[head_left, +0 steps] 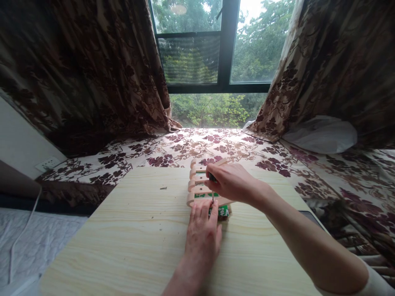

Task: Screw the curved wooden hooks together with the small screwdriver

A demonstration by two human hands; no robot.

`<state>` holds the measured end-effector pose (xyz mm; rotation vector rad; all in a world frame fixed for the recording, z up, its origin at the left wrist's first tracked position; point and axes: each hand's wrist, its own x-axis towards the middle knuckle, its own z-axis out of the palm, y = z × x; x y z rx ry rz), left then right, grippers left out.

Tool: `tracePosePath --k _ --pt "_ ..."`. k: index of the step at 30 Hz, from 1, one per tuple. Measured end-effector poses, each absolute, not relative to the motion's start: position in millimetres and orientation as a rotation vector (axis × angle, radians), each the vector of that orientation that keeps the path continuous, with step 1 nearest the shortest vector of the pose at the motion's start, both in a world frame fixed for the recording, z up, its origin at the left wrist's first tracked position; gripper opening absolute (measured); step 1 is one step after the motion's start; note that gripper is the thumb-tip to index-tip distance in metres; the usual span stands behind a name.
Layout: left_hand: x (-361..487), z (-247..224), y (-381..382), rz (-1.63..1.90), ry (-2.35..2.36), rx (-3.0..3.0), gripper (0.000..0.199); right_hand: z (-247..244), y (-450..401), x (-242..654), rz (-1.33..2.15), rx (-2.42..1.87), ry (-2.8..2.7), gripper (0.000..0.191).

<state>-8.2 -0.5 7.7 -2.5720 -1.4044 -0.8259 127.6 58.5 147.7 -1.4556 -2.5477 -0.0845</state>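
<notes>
My right hand (230,181) is closed around the dark handle of a screwdriver (212,196), held upright with its thin shaft pointing down. The tip meets the near strip of a pale wooden frame (191,185), which has several parallel strips with rounded ends and small dark holes. On that same strip lie the stretched-out fingers of my left hand (203,230), close beside the screwdriver tip. Beneath the frame sits a green printed packet (223,211), partly covered by the wood and my hands. What lies directly under the tip is too small to make out.
Dark screws (163,188) and small bits lie on the light wooden table (123,242), left of the frame. A dark flat object (310,218) is at the table's right edge. Behind stretches a flowered cloth (212,144), with a whitish plastic bag (322,133) at right below the curtain.
</notes>
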Motion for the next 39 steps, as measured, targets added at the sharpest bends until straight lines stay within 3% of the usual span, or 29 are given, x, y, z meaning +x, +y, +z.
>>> tracePosePath --k 28,39 --pt "-7 10 -3 -0.823 -1.521 -2.610 0.057 137 64 128 -0.062 -1.462 -2.455 0.022" --pt "-6 14 -8 -0.772 -1.589 -2.622 0.059 137 58 131 -0.002 -1.404 -2.510 0.017"
